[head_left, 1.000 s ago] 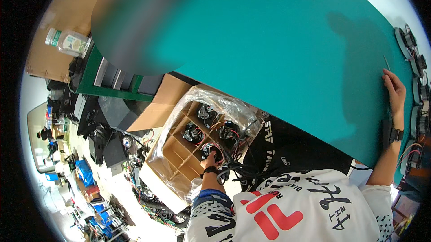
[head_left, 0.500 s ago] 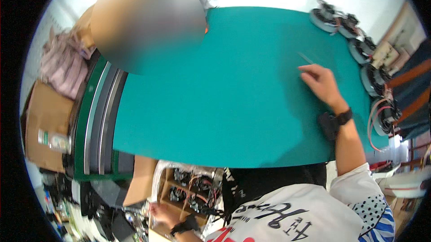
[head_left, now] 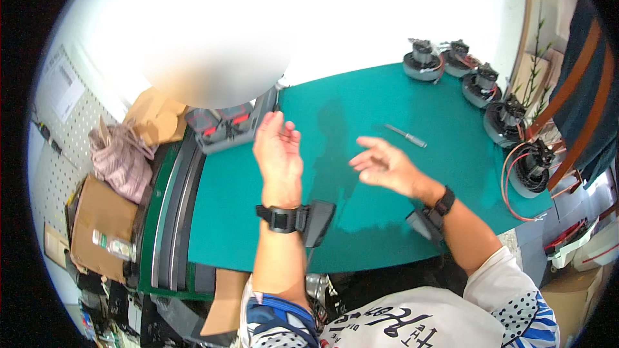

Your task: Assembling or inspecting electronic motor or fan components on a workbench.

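Note:
My left hand (head_left: 278,151) is raised above the left part of the green work mat (head_left: 361,232), palm turned inward. Its fingers are loosely bent and nothing shows in them. To its right, my right hand (head_left: 387,169) hovers over the mat with fingers spread and empty. A screwdriver (head_left: 412,138) with a grey handle and thin shaft lies on the mat just beyond the right hand. Both wrists wear black straps with a dark block attached.
Several round black-and-grey motors (head_left: 482,87) with wires line the mat's right edge. A grey case (head_left: 248,125) with red-and-black tools stands at the back left. Metal rails (head_left: 169,219) run along the left side, near a cardboard box (head_left: 103,225) and a striped cloth bag (head_left: 122,161).
My left hand has risen from the box of parts at lower left to over the mat. My right hand has moved left, away from the screwdriver. The view has tilted upward.

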A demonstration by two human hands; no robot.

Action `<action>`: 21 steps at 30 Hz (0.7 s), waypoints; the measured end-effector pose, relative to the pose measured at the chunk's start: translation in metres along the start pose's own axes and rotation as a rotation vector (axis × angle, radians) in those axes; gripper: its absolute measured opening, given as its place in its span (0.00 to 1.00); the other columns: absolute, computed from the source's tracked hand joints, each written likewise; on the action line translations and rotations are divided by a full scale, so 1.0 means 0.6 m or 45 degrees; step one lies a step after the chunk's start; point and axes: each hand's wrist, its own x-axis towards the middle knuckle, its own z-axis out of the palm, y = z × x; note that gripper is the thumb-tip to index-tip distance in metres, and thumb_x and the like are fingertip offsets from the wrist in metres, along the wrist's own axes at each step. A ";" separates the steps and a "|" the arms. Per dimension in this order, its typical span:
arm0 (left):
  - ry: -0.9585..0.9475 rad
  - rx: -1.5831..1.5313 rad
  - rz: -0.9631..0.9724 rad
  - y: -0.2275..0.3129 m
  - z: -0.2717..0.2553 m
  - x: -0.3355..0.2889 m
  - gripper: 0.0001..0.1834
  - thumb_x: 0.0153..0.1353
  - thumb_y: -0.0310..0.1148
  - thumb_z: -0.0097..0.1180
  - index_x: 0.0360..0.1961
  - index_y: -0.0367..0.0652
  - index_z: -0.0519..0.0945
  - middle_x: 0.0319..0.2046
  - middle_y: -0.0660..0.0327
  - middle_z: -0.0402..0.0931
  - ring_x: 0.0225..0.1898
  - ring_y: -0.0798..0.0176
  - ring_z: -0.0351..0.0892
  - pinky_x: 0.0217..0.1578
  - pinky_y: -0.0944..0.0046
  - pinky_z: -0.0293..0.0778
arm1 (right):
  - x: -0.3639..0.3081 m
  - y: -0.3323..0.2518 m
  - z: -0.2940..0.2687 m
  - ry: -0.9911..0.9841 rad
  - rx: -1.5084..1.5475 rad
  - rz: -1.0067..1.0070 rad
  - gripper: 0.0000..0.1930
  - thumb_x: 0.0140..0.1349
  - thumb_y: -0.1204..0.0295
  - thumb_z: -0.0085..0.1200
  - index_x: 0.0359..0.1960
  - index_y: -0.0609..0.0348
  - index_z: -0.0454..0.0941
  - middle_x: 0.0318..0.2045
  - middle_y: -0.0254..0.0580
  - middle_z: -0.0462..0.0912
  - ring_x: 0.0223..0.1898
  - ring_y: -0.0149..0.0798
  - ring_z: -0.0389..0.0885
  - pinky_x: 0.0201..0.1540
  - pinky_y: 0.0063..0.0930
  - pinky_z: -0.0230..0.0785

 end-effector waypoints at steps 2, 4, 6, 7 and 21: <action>0.063 -0.054 -0.071 -0.051 0.034 0.013 0.09 0.58 0.28 0.60 0.37 0.47 0.73 0.25 0.68 0.74 0.25 0.70 0.74 0.26 0.70 0.71 | -0.006 -0.002 0.008 -0.158 0.296 0.015 0.46 0.57 0.68 0.64 0.69 0.61 0.43 0.58 0.56 0.68 0.58 0.41 0.69 0.59 0.38 0.65; 0.086 -0.054 -0.057 -0.077 0.050 0.031 0.16 0.58 0.29 0.60 0.46 0.42 0.72 0.35 0.64 0.73 0.29 0.69 0.73 0.29 0.69 0.71 | -0.007 -0.001 0.013 -0.217 0.346 0.048 0.50 0.56 0.63 0.65 0.69 0.64 0.37 0.62 0.58 0.63 0.63 0.43 0.64 0.61 0.40 0.62; 0.275 -0.091 -0.043 -0.082 0.059 0.053 0.17 0.59 0.31 0.59 0.48 0.41 0.72 0.35 0.63 0.72 0.29 0.68 0.73 0.29 0.68 0.70 | -0.007 0.002 0.017 -0.289 0.503 0.099 0.54 0.55 0.57 0.65 0.69 0.69 0.36 0.62 0.57 0.62 0.62 0.44 0.65 0.63 0.39 0.61; 0.327 -0.042 0.057 -0.081 0.062 0.061 0.15 0.59 0.32 0.58 0.46 0.42 0.71 0.34 0.63 0.72 0.29 0.68 0.72 0.28 0.69 0.69 | -0.005 0.004 0.019 -0.292 0.552 0.174 0.57 0.53 0.53 0.65 0.68 0.72 0.35 0.62 0.53 0.63 0.61 0.42 0.66 0.63 0.37 0.60; 0.381 0.314 0.630 -0.171 0.098 0.072 0.13 0.61 0.31 0.56 0.42 0.38 0.67 0.33 0.60 0.70 0.25 0.68 0.70 0.20 0.68 0.67 | -0.018 0.011 0.104 0.192 1.155 0.317 0.23 0.58 0.57 0.62 0.51 0.56 0.74 0.47 0.32 0.78 0.48 0.29 0.74 0.51 0.28 0.65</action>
